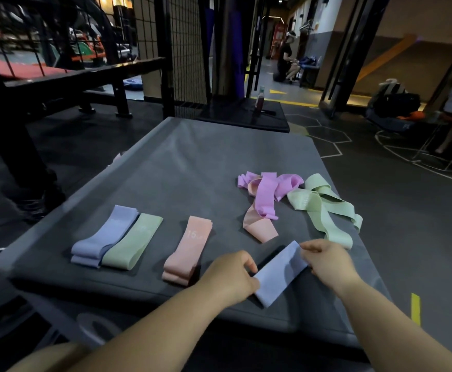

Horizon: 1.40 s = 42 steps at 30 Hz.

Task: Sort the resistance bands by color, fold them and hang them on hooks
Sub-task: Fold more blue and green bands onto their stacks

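- Holding the pale blue band (281, 275) flat on the grey mat (192, 162), close to the near edge and right of centre, with both hands on it.
- Left hand (232, 275) pinches the near-left end, with the fingers curled over the long edge. Right hand (326, 260) pinches the far-right end, with the fingers curled over the corner.
- Key relation: the band's long axis runs diagonally, near-left to far-right, straight between the hands. Each hand owns one end, and the left hand has the end closest to the body.
- My read: a fold is in progress. The next move probably brings the far end onto the near end, and the ends must line up or the stack skews.
- Material: flat matte elastic fabric, soft and limp. I can't tell how many layers it has.
- Further up, toward the left edge: three folded bands on the same diagonal. The peach folded band (190, 248), printed "15", lies alone near the middle. The green folded band (133, 241) touches the purple folded band (104, 237) on its left. The held band's colour looks close to the purple one, so it likely belongs with it.
- Toward the right edge: an unfolded pile. The pink loose band (266, 194) lies across the peach loose band (259, 229). The green loose bands (324, 208) are twisted just beside them.
- Mat: padded and smooth, with a slight sheen and rounded edges.
- Beyond the far edge: a bottle (260, 99) on a dark platform. No hooks in view.
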Available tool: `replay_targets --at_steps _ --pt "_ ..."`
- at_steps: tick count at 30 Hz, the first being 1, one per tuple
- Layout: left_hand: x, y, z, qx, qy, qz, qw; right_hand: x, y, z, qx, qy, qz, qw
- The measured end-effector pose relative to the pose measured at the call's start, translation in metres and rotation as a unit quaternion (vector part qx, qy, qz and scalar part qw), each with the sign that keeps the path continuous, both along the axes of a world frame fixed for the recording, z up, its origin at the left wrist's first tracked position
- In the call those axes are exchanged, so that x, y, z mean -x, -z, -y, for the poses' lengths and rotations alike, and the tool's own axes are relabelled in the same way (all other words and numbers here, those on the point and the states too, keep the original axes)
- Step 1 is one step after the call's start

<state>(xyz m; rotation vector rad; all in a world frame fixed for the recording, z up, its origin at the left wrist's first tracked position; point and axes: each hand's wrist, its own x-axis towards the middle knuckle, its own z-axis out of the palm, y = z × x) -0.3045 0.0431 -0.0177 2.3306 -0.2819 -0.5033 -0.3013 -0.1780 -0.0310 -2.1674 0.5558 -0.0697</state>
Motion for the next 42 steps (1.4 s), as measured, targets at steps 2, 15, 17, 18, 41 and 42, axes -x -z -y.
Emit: replay_targets --at_steps 2,15,17,18,41,42 --pt "-0.001 0.001 -0.002 -0.039 0.013 0.03 0.999 -0.002 0.0 -0.005 0.058 -0.021 0.0 0.998" --pt "0.008 0.024 -0.004 -0.023 0.198 0.215 0.956 -0.002 0.012 -0.012 0.342 -0.191 0.045 0.919" --pt "0.011 0.028 -0.006 -0.018 0.202 0.219 0.954 0.001 0.011 -0.012 0.339 -0.205 0.028 0.918" --pt "0.013 0.029 -0.006 -0.017 0.205 0.217 0.954 0.003 0.012 -0.011 0.344 -0.224 0.015 0.912" --pt "0.026 0.044 -0.005 -0.181 0.208 0.214 0.937 0.011 0.023 0.0 0.343 -0.275 -0.064 0.896" --pt "0.025 0.042 -0.005 -0.177 0.204 0.205 0.941 0.01 0.023 0.0 0.324 -0.266 -0.058 0.906"
